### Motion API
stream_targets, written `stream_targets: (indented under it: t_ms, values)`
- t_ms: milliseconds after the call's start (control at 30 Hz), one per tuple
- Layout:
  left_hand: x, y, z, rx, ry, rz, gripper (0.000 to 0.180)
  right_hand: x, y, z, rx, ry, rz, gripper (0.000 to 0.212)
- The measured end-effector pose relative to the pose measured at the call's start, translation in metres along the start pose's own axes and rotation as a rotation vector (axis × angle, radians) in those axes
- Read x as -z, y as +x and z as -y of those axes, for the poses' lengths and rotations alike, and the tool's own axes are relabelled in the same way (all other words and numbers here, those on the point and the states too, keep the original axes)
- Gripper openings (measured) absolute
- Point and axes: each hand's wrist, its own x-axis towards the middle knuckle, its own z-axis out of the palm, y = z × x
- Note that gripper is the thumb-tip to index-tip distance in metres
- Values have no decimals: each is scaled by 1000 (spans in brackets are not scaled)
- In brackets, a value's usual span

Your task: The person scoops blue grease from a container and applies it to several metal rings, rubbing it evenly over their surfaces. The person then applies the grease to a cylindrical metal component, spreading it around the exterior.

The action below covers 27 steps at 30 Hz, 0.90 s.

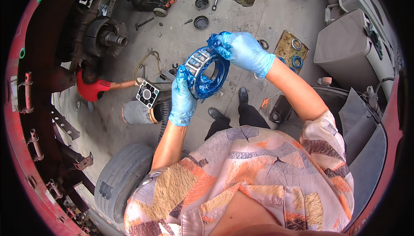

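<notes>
A large roller bearing (202,72), smeared with blue grease, is held up in front of me over the floor. My left hand (183,96), in a light blue glove, grips the bearing's left side, with grease on the fingertips. Bare metal rollers show along its upper left part, while thick grease coats the right and lower parts. My right hand (246,51), gloved too, is at the bearing's upper right edge. Its fingers are bent round a lump of blue grease (219,45) that lies against the ring.
On the left are a wheel hub axle (114,40), a tyre (123,182) and a person in a red top (91,83) reaching inward. Cardboard with greasy rings (288,42) lies right, near a grey bin (343,37). Black caps (201,22) and tools lie on the far floor.
</notes>
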Motion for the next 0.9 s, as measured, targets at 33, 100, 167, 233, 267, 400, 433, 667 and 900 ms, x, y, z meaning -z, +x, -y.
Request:
stream_targets:
  t_ms: [33, 100, 167, 233, 267, 400, 433, 667, 900]
  values:
    - [-5, -2, -7, -19, 11, 4, 53, 11, 8, 13, 39, -108, 19, 19]
    - [-12, -10, -19, -53, 44, 1, 54, 25, 19, 35, 117, -310, 52, 13]
    - [-15, -15, -24, -40, -22, -14, 51, 34, 23, 45, 119, -444, 136, 12]
    - [-16, -18, -30, -5, -97, -6, 50, 36, 22, 40, 89, -553, 243, 12]
    - [-21, -19, -32, -9, -72, -66, 51, 31, 17, 29, 98, -537, 268, 16]
    - [-19, -25, -43, -65, -125, -31, 53, 41, 8, 22, -447, 699, 43, 28]
    - [-17, -26, -45, -67, -140, -44, 52, 48, 17, 20, -572, 902, 50, 35]
    - [-7, -17, -50, -67, -121, -24, 53, 38, 63, 70, -457, 1801, -184, 26]
    - [-9, -14, -57, -93, -132, -39, 47, -3, 47, 49, -454, 1350, -144, 21]
